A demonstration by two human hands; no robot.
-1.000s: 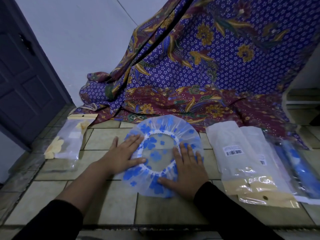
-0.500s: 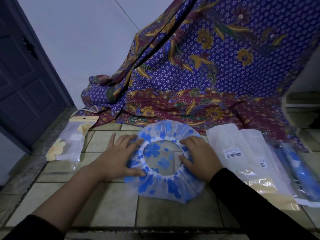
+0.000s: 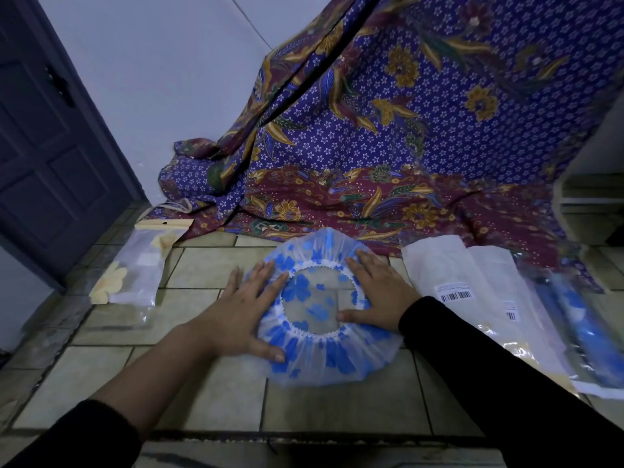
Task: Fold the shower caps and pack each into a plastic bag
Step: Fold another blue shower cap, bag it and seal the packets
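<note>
Head: left hand (image 3: 236,315), right hand (image 3: 378,295), grips apart, flat on shower cap (image 3: 324,361) edges

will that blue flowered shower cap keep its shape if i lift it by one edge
Probably flops: the shower cap is thin see-through film, gathered in ruffles at its rim. Likely very light for its size. The left hand and right hand lie flat on it, so it may bunch inward once released, and could slide on the smooth floor tiles.

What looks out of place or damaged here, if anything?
Nothing looks damaged or spilled. The shower cap lies flat under the left hand and right hand. Only the patterned cloth looks untidy, slumping in folds onto the tiled floor.
</note>
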